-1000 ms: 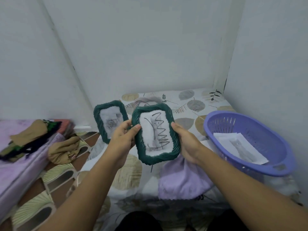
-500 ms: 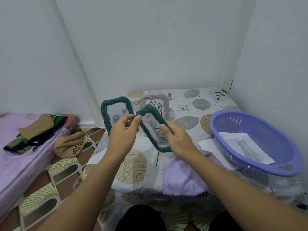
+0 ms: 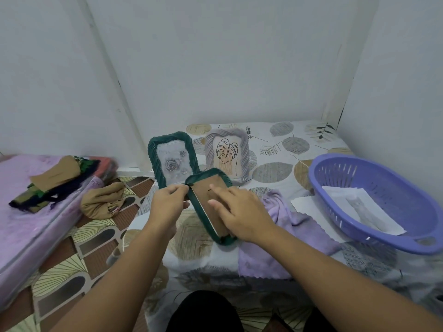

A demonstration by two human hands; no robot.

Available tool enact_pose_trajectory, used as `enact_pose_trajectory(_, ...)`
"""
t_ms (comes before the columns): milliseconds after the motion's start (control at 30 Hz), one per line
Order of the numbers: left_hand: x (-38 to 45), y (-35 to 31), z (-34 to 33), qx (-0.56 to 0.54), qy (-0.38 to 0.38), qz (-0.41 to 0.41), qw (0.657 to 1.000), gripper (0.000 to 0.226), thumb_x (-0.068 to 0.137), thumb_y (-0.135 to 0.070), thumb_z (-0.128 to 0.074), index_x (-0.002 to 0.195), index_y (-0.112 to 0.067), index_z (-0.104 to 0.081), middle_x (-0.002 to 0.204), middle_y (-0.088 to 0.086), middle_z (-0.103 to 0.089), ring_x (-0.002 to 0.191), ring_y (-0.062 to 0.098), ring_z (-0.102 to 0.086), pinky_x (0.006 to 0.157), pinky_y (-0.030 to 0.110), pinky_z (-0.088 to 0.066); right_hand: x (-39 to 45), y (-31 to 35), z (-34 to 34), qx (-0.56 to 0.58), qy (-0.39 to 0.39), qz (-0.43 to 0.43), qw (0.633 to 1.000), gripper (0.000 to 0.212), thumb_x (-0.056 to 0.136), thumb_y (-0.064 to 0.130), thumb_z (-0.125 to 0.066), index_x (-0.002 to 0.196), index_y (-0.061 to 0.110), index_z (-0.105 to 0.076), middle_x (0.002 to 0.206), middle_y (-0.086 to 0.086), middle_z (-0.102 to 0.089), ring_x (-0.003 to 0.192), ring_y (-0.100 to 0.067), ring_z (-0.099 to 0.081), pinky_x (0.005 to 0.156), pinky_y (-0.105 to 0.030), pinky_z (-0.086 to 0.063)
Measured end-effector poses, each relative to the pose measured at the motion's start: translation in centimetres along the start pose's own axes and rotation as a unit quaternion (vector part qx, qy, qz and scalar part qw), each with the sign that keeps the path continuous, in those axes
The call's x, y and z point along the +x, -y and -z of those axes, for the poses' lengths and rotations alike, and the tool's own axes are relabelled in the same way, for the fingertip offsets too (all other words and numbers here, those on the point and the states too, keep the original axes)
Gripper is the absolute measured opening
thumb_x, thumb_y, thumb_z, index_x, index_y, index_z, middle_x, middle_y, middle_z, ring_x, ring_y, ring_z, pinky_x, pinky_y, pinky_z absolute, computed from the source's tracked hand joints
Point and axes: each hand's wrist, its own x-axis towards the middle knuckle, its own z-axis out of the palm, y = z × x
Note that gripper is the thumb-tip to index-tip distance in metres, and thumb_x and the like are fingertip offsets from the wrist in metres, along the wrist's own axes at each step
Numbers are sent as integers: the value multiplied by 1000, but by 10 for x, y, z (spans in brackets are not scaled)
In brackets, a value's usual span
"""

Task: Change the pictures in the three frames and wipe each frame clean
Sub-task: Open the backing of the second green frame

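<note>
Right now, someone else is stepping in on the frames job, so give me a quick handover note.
Left hand: pinches the top edge of the held frame.
Right hand: open, fingers flat on that frame's brown backing.
Held frame is face down over the bed, back toward you.
Rose frame and grey leaf frame stand upright behind it.
Purple cloth lies on the bed under the right wrist. Spare prints sit in the basket; one sheet lies beside it.
Done: nothing I can confirm.
Left: open the backing, swap the picture, wipe, then check the other two.

Soft, even, rather dim light; faint shadows; edges bend outward, detail perhaps slightly blurred.
</note>
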Motion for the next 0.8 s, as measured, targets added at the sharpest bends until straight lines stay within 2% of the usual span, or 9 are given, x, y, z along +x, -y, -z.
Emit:
enact_pose_trajectory(100,19,15,2,35,17,3,999,24,103,-16,-57,88,-8,-74,78,1,-67,61,6,-54,55,21,-39,14,-24,-10,43,19,-95,994,61,101,62,-35,156,35,-35,138,-3,-51,130,-28,-46,107,-49,-40)
enact_pose_trajectory(167,31,25,0,54,24,-10,998,26,104,-14,-56,87,-6,-75,76,1,-69,62,8,-54,56,20,-40,23,-36,-17,46,58,-142,987,64,100,58,-44,156,29,-33,146,-8,-46,137,-33,-42,110,-52,-39)
enact_pose_trajectory(233,45,36,-2,73,27,-21,997,28,103,-15,-57,84,-9,-76,82,5,-74,73,15,-61,64,26,-50,29,-44,-24,62,88,-158,982,61,97,58,-50,147,23,-42,141,-12,-53,133,-35,-47,107,-50,-41)
enact_pose_trajectory(300,57,47,-2,124,27,-39,991,28,102,-19,-58,83,-14,-78,85,6,-77,79,19,-66,77,39,-57,32,-48,-31,68,86,-167,980,57,92,60,-52,134,22,-50,129,-10,-61,125,-33,-54,102,-48,-45)
enact_pose_trajectory(367,69,58,-1,217,31,-70,973,26,101,-24,-59,86,-15,-78,83,4,-75,79,17,-66,80,42,-55,31,-51,-38,60,72,-174,980,62,91,62,-53,139,22,-50,132,-9,-60,126,-31,-51,104,-48,-44)
enact_pose_trajectory(500,80,70,0,395,21,-126,910,20,100,-31,-60,93,-24,-77,84,-7,-71,82,15,-64,73,31,-49,30,-56,-45,23,59,-191,980,61,93,61,-58,141,24,-50,133,-9,-49,126,-31,-45,107,-44,-39)
enact_pose_trajectory(567,81,76,0,399,5,-146,905,18,99,-32,-61,92,-27,-76,83,-10,-70,82,14,-65,73,32,-51,33,-58,-46,29,48,-200,978,54,93,59,-58,135,26,-55,129,-8,-50,122,-29,-48,106,-44,-41)
enact_pose_trajectory(667,78,86,-2,345,-18,-162,924,20,100,-36,-58,91,-28,-75,82,-14,-69,80,8,-63,70,31,-46,42,-62,-47,72,-2,-211,975,42,93,54,-60,126,28,-62,122,-4,-57,115,-25,-56,101,-47,-46)
enact_pose_trajectory(800,75,91,-2,328,-41,-170,928,28,99,-48,-56,90,-29,-76,81,-14,-69,78,4,-61,67,29,-45,52,-66,-53,122,-37,-222,967,20,91,48,-63,103,33,-68,96,12,-68,103,-14,-62,95,-46,-49)
